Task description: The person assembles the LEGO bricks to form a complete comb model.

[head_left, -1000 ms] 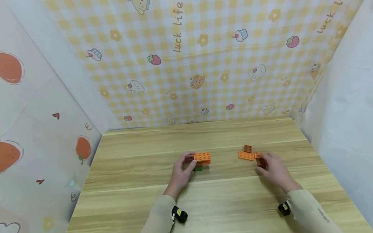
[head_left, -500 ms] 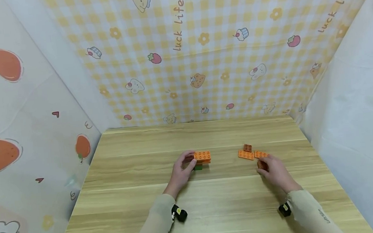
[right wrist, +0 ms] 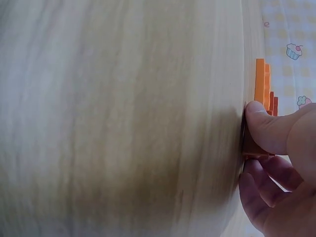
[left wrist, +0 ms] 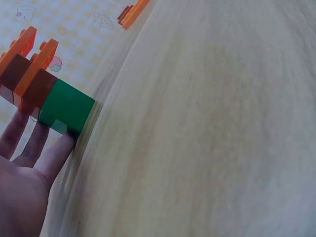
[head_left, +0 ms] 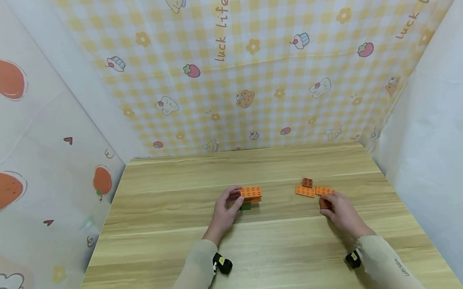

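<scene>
In the head view my left hand [head_left: 225, 212] holds a stack of toy building bricks standing on the table, thumb on the near side. An orange studded plate [head_left: 251, 192] tops this stack. The left wrist view shows its green brick [left wrist: 67, 106] at the bottom, with brown bricks [left wrist: 39, 89] and a second orange plate [left wrist: 30, 81] above; my fingers touch its side. Over on the right, my right hand [head_left: 344, 213] pinches a brown brick [head_left: 325, 204] at the table between thumb and fingers. That brown brick [right wrist: 254, 144] is partly hidden by the thumb in the right wrist view.
Just beyond the right hand lie two orange plates, one at the left [head_left: 305, 191] and one at the right [head_left: 324, 190], and a small brown brick [head_left: 307, 182]. A patterned cloth [head_left: 250, 71] hangs behind the wooden table [head_left: 279, 257]; white sheets flank it.
My right fingers have drawn back slightly, uncovering more of the right orange plate, and now hold the brown brick. The left hand and its stack stay in place.
</scene>
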The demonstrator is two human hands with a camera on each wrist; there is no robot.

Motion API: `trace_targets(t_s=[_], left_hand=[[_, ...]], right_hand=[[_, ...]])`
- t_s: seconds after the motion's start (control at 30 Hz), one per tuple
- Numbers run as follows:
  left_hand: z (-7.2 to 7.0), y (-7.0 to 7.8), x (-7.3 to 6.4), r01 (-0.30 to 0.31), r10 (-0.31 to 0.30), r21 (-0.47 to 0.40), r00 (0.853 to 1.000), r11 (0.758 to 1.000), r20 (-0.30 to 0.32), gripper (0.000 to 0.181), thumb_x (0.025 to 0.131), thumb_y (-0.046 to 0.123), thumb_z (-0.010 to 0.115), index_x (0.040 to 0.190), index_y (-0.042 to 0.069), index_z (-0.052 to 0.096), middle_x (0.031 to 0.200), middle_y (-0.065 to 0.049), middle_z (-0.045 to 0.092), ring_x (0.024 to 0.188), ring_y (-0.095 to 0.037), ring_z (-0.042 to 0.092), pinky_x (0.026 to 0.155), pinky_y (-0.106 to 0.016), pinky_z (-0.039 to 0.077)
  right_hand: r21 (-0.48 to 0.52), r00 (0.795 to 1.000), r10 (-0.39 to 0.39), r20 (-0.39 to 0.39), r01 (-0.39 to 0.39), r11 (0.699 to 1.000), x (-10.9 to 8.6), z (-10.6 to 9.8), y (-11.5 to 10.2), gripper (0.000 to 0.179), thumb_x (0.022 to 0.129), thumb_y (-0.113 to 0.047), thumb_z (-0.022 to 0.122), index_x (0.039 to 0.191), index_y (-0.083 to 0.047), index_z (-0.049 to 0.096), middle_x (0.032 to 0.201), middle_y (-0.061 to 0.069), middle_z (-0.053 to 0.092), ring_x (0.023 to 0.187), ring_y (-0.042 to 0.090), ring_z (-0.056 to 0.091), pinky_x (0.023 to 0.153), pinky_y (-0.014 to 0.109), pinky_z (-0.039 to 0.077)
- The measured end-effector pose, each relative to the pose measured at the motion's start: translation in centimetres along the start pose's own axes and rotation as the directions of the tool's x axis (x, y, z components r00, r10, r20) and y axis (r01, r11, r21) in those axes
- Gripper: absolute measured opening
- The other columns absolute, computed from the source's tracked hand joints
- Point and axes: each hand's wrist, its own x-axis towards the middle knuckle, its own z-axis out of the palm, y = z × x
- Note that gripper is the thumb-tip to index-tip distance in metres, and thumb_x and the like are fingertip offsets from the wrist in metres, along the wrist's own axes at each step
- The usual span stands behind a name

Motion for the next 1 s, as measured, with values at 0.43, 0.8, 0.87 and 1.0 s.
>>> trace_targets(t_s=[0.43,0.8,0.87,1.0], left_hand=[[0.1,-0.1,-0.2,-0.022,0.022,-0.003,1.000,1.000,-0.011,0.038,0.107,0.023,0.064,0.143,0.011,0.060,0.135,-0.006,0.066,0.127,-0.027,0.062,0.111,-0.056,0.046],[0.1,0.0,-0.2,-0.031,0.031,0.006,0.999,1.000,-0.012,0.039,0.107,0.022,0.063,0.143,0.007,0.059,0.134,-0.007,0.066,0.126,-0.027,0.062,0.110,-0.049,0.049],[0.1,0.0,-0.2,-0.034,0.034,0.005,0.999,0.999,-0.011,0.040,0.107,0.021,0.063,0.143,0.005,0.058,0.134,-0.008,0.066,0.126,-0.027,0.062,0.110,-0.049,0.049],[0.1,0.0,-0.1,-0.043,0.042,-0.011,0.999,0.999,-0.014,0.038,0.107,0.018,0.063,0.142,0.005,0.059,0.134,-0.010,0.066,0.126,-0.030,0.062,0.110,-0.050,0.049]], right_hand=[[0.055,0.999,0.030,-0.015,-0.029,0.998,-0.1,0.3,0.0,0.037,0.095,-0.008,0.077,0.127,0.004,0.065,0.113,0.024,0.069,0.100,0.040,0.067,0.084,0.058,0.055],[0.074,0.998,-0.007,-0.063,0.012,0.997,0.5,0.2,-1.5,0.045,0.097,-0.005,0.075,0.138,0.007,0.062,0.118,0.027,0.066,0.101,0.039,0.066,0.083,0.057,0.055],[0.072,0.998,-0.016,-0.065,0.021,0.997,0.6,0.2,-1.7,0.046,0.097,-0.004,0.074,0.140,0.007,0.061,0.120,0.029,0.066,0.102,0.040,0.066,0.085,0.058,0.055],[0.092,0.997,-0.026,-0.066,0.032,0.995,0.8,0.2,-2.1,0.046,0.098,-0.004,0.073,0.140,0.007,0.060,0.124,0.031,0.064,0.105,0.043,0.067,0.087,0.060,0.056]])
